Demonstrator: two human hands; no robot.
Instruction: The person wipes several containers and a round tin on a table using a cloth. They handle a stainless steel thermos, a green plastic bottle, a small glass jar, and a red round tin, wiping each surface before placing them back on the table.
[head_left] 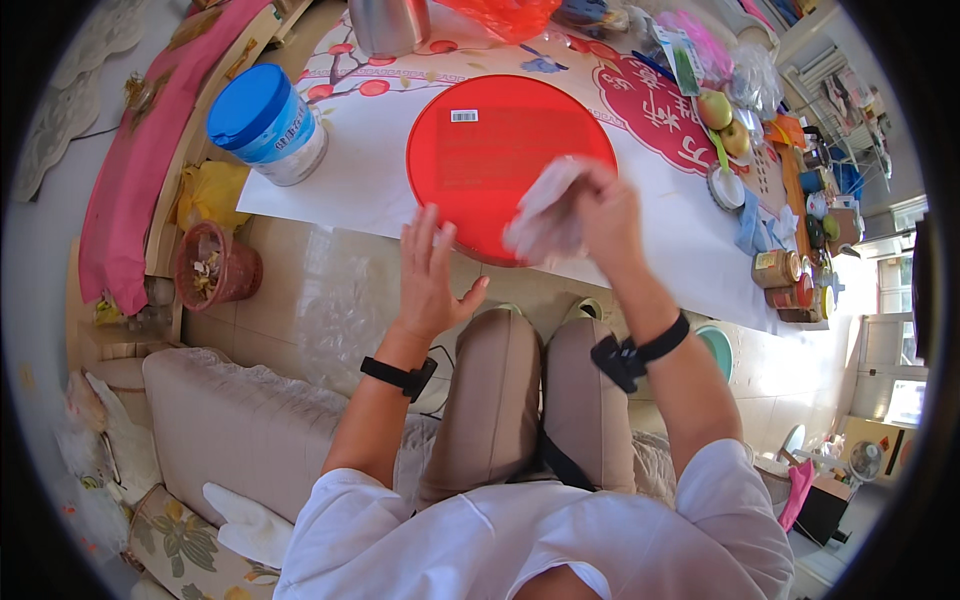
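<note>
A round red tray (480,150) lies on the white table cover (360,185) in front of me. My right hand (600,215) is over the tray's near right edge, gripping a crumpled white tissue (548,210) that rests on the red surface. My left hand (430,275) is held open, fingers spread, just off the tray's near edge and touching nothing. Both wrists wear black bands. My knees (540,380) show below the table edge.
A white can with a blue lid (265,125) stands at the table's left. A metal pot (388,25) and an orange bag (505,15) are at the back. Fruit (722,120), jars (780,270) and cups crowd the right side. A red bin (212,265) stands on the floor.
</note>
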